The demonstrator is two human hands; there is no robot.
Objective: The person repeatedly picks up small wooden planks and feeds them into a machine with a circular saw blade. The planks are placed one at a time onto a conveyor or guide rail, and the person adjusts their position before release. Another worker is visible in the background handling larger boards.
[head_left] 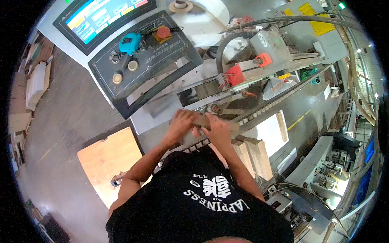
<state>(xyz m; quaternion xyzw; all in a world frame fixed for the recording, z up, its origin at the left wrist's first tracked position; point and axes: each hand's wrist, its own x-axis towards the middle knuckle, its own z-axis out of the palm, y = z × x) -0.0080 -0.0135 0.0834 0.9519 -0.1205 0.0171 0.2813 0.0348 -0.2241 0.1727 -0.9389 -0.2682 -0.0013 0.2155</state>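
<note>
A small brown piece, like a narrow wood-coloured board (201, 120), is held between my two hands at the front edge of a machine. My left hand (182, 123) is closed round its left end. My right hand (219, 130) grips it from the right, thumb and fingers bent over it. The piece is partly hidden by my fingers, and its right end is blurred. Just beyond my hands lie the machine's metal rail and a round fitting (214, 108). A roller track (259, 113) runs off to the far right.
A control panel (150, 56) with knobs and a red button stands ahead left, below a lit screen (107, 18). A blue handheld device (129, 43) rests on it. A light wooden board (111, 158) is at left; stacked boards (255, 156) stand at right.
</note>
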